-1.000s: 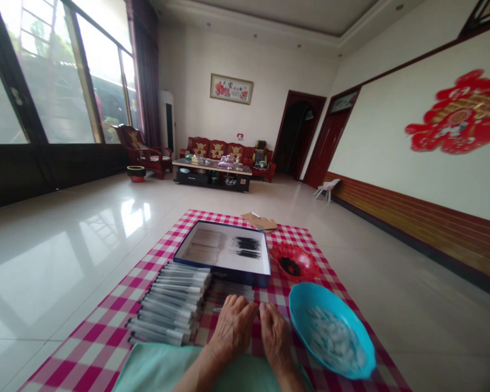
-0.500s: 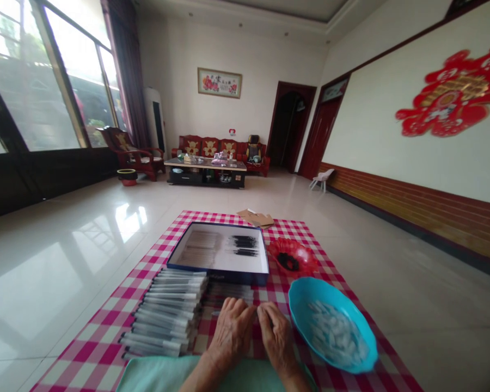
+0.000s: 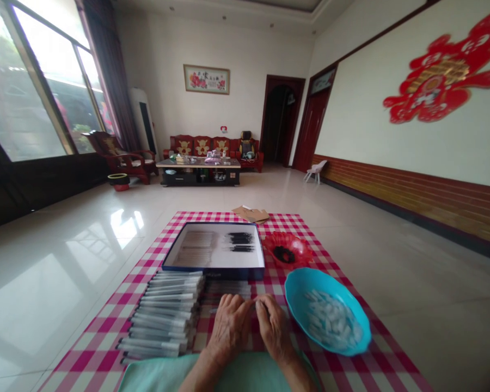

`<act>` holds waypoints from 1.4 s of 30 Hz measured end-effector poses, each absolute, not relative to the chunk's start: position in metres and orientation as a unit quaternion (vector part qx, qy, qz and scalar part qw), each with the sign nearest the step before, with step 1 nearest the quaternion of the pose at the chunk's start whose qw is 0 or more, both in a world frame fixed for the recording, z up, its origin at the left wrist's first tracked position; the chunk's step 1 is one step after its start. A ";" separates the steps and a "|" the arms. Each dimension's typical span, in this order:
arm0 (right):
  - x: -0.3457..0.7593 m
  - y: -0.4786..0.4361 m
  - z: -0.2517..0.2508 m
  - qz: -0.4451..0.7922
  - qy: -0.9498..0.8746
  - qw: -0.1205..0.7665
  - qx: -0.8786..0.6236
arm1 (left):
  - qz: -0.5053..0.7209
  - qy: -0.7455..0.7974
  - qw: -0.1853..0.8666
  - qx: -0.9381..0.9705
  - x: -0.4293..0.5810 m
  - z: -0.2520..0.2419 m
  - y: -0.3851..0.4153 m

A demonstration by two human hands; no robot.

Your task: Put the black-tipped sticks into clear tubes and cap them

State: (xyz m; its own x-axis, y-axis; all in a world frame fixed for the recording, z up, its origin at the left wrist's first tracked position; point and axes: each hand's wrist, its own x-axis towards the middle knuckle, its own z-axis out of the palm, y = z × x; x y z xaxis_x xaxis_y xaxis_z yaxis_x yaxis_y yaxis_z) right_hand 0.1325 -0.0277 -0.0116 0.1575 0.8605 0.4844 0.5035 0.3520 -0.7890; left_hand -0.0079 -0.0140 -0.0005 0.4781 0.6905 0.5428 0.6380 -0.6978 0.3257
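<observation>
In the head view, the pens (image 3: 163, 316) lie in a thick, layered heap on the left of the desk, just beside the left hand (image 3: 230, 325). They are slim, with clear, greyish bodies, dark tips pointing left and paler, whitish sections towards the right; they lie roughly parallel and slightly fanned. More see-through tubes (image 3: 228, 287) lie between the hands and the blue-edged box (image 3: 245, 273). Inside that box, pale thin sticks (image 3: 194, 247) are on the left and short black pieces (image 3: 240, 242) on the right. The red bowl (image 3: 303, 252), with something dark in its middle, is at the box's right. Nearer, beside the right hand (image 3: 274, 329), the turquoise bowl (image 3: 296, 305) holds small, translucent whitish pieces (image 3: 332, 321).

Both hands are close together over the checked tablecloth (image 3: 90, 340), fingers curled inwards and the tips nearly meeting. I cannot tell what, if anything, either set of fingers grips, since knuckles and thumbs cover the spot between them.

The forearms are cut off at the bottom edge, as is the green cloth (image 3: 159, 374) beneath them. The lower pens are hidden under the upper ones, the tubes blur into one another, and the dark contents of the red bowl are too small to make out.
</observation>
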 end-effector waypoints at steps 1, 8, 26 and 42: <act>0.132 -0.027 -0.012 0.168 -0.625 0.533 -0.545 | 0.332 0.385 0.040 0.860 -0.008 -0.001 -0.014; 0.131 -0.029 -0.009 0.175 -0.615 0.550 -0.537 | 0.348 0.388 0.030 0.853 -0.009 -0.001 -0.012; 0.131 -0.028 -0.012 0.171 -0.640 0.519 -0.540 | 0.337 0.395 0.033 0.854 -0.008 0.000 -0.012; 0.138 -0.026 -0.011 0.189 -0.563 0.548 -0.589 | 0.461 0.331 0.049 0.822 -0.005 0.004 -0.021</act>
